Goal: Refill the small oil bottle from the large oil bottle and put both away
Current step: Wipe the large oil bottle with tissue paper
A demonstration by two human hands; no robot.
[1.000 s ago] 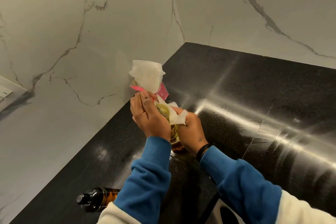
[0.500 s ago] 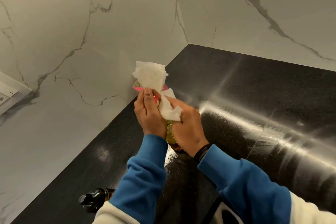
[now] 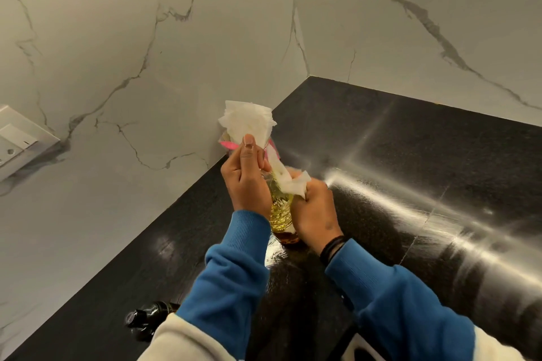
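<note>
The large clear oil bottle (image 3: 280, 208), with yellow oil and a pink label, stands on the black counter (image 3: 410, 155) between my hands. My left hand (image 3: 246, 182) grips its upper part and holds a white paper towel (image 3: 247, 120) bunched over the top. My right hand (image 3: 313, 211) grips the bottle's right side and pinches the towel's lower end against it. The small dark oil bottle (image 3: 146, 316) sits near the counter's left edge, partly hidden behind my left sleeve.
Marble walls meet in a corner (image 3: 305, 67) right behind the large bottle. A white wall socket (image 3: 20, 138) sits on the left wall. The counter stretches away to the right with a bright glare on it.
My right hand has slid down the bottle's side with the towel's lower end, baring more of the yellow oil. My left hand has kept its hold near the top.
</note>
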